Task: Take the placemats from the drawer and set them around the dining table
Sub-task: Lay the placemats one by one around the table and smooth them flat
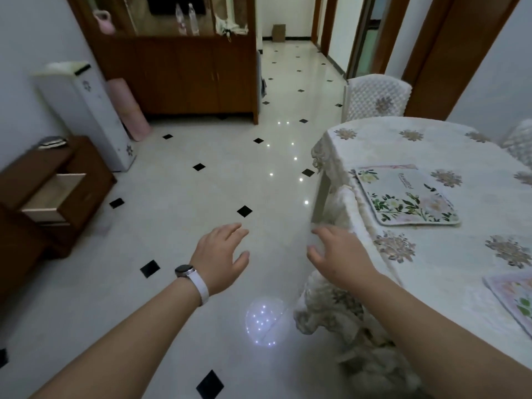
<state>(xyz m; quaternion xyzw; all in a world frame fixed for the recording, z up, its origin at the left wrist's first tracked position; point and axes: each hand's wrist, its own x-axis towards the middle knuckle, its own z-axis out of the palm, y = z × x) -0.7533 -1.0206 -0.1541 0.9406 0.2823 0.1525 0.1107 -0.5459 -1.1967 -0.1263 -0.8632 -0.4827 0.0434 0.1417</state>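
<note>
Presently, both grips are empty: the left hand (221, 254) and right hand (336, 254) hover over the floor with fingers spread, holding nothing. One floral placemat (408, 197) lies flat on the covered desk (431, 254) at right; a second placemat (515, 298) sits near its lower edge. The drawer (54, 197) stands open at left.
</note>
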